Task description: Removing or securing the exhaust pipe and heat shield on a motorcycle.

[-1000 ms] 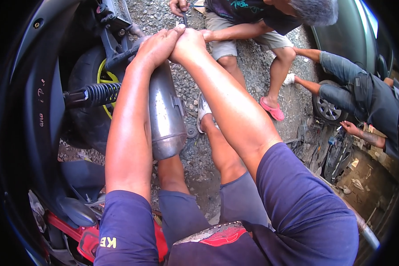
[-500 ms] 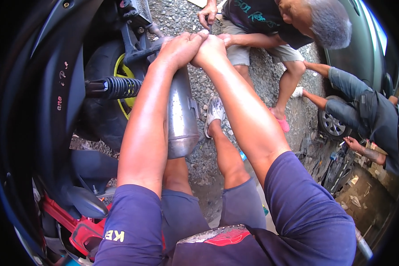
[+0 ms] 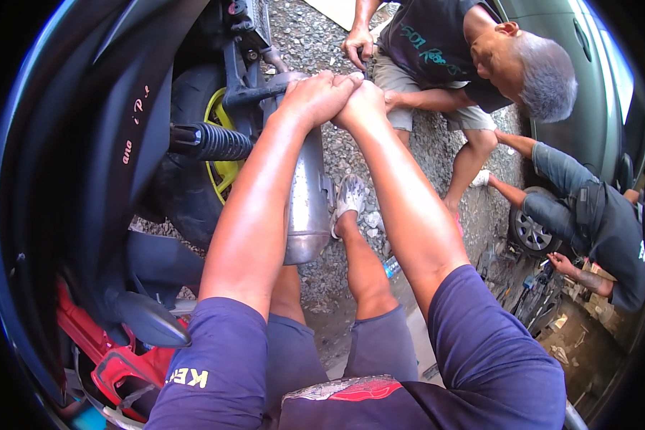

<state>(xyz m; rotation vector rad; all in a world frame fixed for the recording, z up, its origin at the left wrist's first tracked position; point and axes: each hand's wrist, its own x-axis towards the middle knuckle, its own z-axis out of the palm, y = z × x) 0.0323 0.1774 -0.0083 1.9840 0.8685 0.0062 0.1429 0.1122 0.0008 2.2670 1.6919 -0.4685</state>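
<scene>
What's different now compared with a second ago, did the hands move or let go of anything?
Nothing was let go. The left hand and right hand stay pressed together at the top of the silver exhaust pipe beside the rear wheel. Only the view shifted slightly; the crouching person remains opposite.

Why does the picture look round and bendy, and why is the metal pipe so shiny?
Head view: the fisheye lens bends everything toward a black rim; bright daylight glints off the silver metal exhaust pipe below the left hand and right hand, while the dark scooter body stays shaded.
</scene>
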